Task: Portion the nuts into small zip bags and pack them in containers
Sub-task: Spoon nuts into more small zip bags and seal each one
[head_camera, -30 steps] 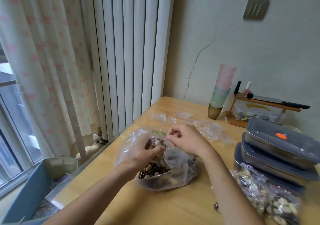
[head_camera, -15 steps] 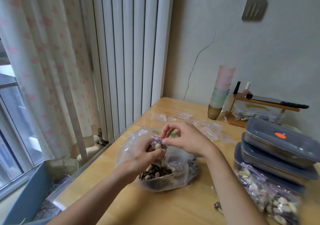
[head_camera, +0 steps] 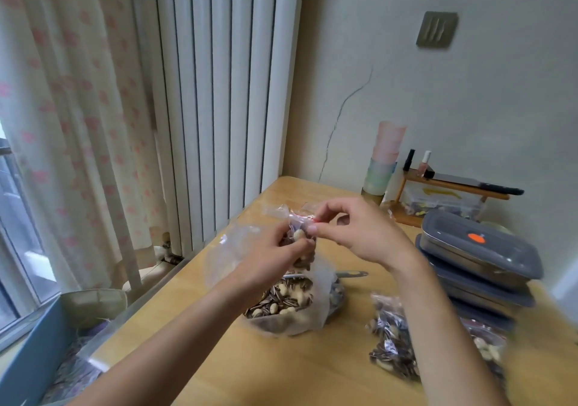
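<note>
Above the big open bag of nuts (head_camera: 291, 305) at the middle of the tabletop (head_camera: 281, 371), both hands work on one small zip bag (head_camera: 297, 227). The left hand (head_camera: 275, 255) has its fingers curled round the lower part of this bag, where some nuts are already inside. The right hand (head_camera: 353, 233) pinches the red zip strip at the top between thumb and fingertips. I judge the step is closing a filled portion.

To do it well, the right hand should slide along the strip from one end to the other and press firmly, while the left hand keeps the nuts low, away from the seal. A nut caught in the strip would leave it open.

At 3 o'clock from the big bag lie filled small bags (head_camera: 394, 343), and at 2 o'clock a stack of grey containers (head_camera: 478, 249) waits with lids on.
</note>
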`<state>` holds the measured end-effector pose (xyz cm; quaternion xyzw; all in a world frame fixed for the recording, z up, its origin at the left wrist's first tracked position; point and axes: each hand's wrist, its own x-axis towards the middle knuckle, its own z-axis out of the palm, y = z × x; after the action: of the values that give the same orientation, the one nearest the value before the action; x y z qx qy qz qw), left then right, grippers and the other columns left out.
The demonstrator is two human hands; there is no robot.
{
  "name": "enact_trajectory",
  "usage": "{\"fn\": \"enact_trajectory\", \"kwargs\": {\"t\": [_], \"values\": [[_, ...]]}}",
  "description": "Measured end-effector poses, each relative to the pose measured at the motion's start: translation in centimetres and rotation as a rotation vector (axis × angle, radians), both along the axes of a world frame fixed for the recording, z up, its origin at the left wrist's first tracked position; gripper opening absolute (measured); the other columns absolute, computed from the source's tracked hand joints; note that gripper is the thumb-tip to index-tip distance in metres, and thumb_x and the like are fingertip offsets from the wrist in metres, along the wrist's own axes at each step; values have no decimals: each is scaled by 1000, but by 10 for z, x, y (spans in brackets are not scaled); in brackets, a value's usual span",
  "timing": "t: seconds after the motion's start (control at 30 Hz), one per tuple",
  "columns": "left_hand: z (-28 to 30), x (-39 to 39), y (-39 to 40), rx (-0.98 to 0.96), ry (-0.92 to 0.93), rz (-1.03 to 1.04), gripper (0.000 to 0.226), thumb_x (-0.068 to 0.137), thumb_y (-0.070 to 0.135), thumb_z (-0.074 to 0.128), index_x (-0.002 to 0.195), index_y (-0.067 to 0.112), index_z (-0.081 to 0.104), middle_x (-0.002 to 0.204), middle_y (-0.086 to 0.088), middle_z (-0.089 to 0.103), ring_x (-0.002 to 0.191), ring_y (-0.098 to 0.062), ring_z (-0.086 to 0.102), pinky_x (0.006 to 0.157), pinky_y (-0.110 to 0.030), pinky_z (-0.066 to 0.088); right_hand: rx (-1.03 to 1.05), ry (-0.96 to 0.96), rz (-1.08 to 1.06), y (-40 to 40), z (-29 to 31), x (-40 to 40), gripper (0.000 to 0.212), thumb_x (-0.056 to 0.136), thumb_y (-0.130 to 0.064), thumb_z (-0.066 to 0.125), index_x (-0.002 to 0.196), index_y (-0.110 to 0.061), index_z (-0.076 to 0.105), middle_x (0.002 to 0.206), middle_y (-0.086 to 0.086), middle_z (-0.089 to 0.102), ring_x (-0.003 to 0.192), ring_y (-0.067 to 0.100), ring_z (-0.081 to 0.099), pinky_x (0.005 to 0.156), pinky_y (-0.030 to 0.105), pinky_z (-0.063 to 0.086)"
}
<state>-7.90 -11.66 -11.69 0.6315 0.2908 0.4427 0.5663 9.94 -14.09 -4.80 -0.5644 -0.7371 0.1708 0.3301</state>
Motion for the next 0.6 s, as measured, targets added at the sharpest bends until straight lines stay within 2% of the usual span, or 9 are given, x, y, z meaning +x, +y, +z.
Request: {"fn": "enact_trajectory", "kwargs": {"t": [0.07,0.13,0.2,0.27,0.33,0.37,0.43,0.5,0.6], "values": [[9,10,-7,27,-15,-54,14,99,11,61,105,-1,59,81,-8,58,75,-20,56,74,-35,50,-13,42,1,-10,6,12,12,86,-32,84,82,-25,75,80,-13,73,57,2,51,60,21,41],[14,22,-17,36,-21,-74,16,101,17,60,95,1,62,79,-9,63,74,-19,62,73,-30,51,-27,26,-19,-20,9,26,11,86,-31,84,85,-24,77,80,-10,73,59,1,51,62,22,41],[12,36,-25,19,3,-66,18,100,18,60,100,3,69,83,-4,73,77,-15,69,74,-24,54,-44,-4,-59,-32,8,41,8,86,-30,84,85,-25,77,80,-10,73,60,-3,53,64,21,40],[8,51,-31,18,42,-108,20,99,19,62,108,5,72,93,-11,75,84,-20,70,80,-30,54,-85,-56,-103,-44,3,55,6,87,-28,83,84,-27,77,80,-10,74,63,-4,56,66,23,43],[0,64,-37,-27,38,-171,18,97,10,60,106,-1,71,92,-19,72,81,-21,68,74,-27,56,-148,-93,-140,-55,-6,69,6,87,-28,82,84,-28,77,82,-8,75,68,1,60,68,30,50],[-4,70,-40,-53,39,-197,17,97,6,59,104,-5,69,87,-17,70,78,-19,65,70,-24,54,-184,-96,-151,-61,-12,76,7,87,-29,82,84,-28,76,82,-6,75,69,4,61,69,34,52],[-13,81,-44,-63,105,-250,15,96,7,60,95,-4,70,82,-10,68,77,-20,60,67,-24,48,-262,-89,-145,-71,-23,89,8,89,-28,81,85,-25,75,79,-4,74,67,8,59,66,36,52],[-24,91,-49,-49,207,-361,15,97,15,63,89,8,73,81,-4,68,77,-18,58,66,-24,45,-367,-120,-121,-82,-30,101,7,90,-26,80,86,-22,75,74,-6,71,66,9,58,65,34,50],[-44,106,-57,69,404,-376,6,91,22,71,88,17,73,82,4,67,74,-5,58,70,-20,46,-518,-262,-124,-92,-42,113,8,87,-24,81,84,-22,74,70,-12,68,66,7,59,67,31,50]]}}
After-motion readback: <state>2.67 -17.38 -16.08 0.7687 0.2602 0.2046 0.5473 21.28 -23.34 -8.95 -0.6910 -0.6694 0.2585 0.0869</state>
